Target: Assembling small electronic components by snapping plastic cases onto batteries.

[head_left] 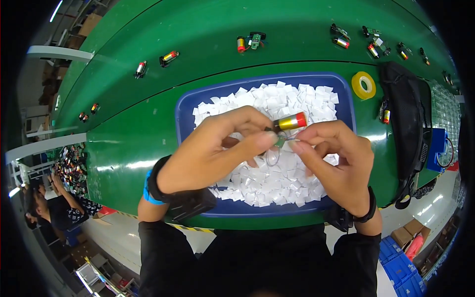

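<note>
My left hand (217, 151) is closed on a small circuit board (280, 142) with a cylindrical battery (292, 122) attached. Silver and yellow bands cover the battery, and its red end points right. Thin wires run from the board, one of them looping below it. My right hand (341, 156) pinches at these wires with thumb and forefinger, just right of the board. Both hands are over a blue tray (185, 106) heaped with small white paper-like squares (277, 185). My left fingers hide part of the assembly.
Similar battery-and-board assemblies (252, 41) lie spaced along the green table (123, 111). A yellow tape roll (363, 85) and a black bag (403, 119) are right of the tray. Another person (57, 205) works at far left near a pile of assemblies (71, 168). Blue crates (398, 265) stand lower right.
</note>
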Tool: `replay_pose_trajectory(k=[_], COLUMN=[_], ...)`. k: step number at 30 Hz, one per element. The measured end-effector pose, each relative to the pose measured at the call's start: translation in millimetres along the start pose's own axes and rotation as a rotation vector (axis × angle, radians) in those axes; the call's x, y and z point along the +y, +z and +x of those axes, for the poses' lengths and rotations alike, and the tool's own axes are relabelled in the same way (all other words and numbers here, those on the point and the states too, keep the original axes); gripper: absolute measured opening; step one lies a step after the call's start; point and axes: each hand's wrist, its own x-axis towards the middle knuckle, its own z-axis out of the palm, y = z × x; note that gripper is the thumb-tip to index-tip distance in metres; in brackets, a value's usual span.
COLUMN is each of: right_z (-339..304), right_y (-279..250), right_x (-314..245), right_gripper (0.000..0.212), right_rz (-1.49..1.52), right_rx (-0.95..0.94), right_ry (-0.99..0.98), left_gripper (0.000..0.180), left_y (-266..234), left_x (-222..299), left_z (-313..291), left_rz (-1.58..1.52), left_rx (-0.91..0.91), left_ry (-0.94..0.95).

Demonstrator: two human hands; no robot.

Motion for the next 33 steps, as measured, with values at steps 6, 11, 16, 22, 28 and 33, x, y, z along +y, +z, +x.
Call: replay_pose_trajectory(k=[6,11,16,22,28,33], right_z=[5.7,7.6,10.8,15.2,12.8,11.6], right_y=[-1.2,-0.2,-8.7,-16.6,-7.0,-11.7], right_x=[3.6,7.9,7.5,1.1,-5.9,10.2], right_gripper=[0.017,0.019,0.020,0.022,0.024,0.027], right_rz=[-0.429,-0.488,-0.353,-0.215,0.005,0.035], right_rx=[0.032,0.016,-0.191,-0.114,-0.153,-0.106], right_ry=[-0.244,-0.318,-0.355,0.026,0.095,-0.020], left_gripper=[0.021,0.024,0.015,0.014,0.015,0.016], left_y=[3.6,9.4,3.6,1.4,16.4,27.9], left_x=[-5.3,-6.5,1.9,-3.4,-3.3,-9.4], left_z=[5.6,4.0,9.4,6.4,-2.2,-5.1], left_rz=[-0.164,-0.217,0.024,0.229,0.407,0.419], left_rx=[-0.025,0.023,0.046,0.118,0.035,0.082], left_ry=[-0.130,-0.099,-0.048,0.098,0.210,0.222])
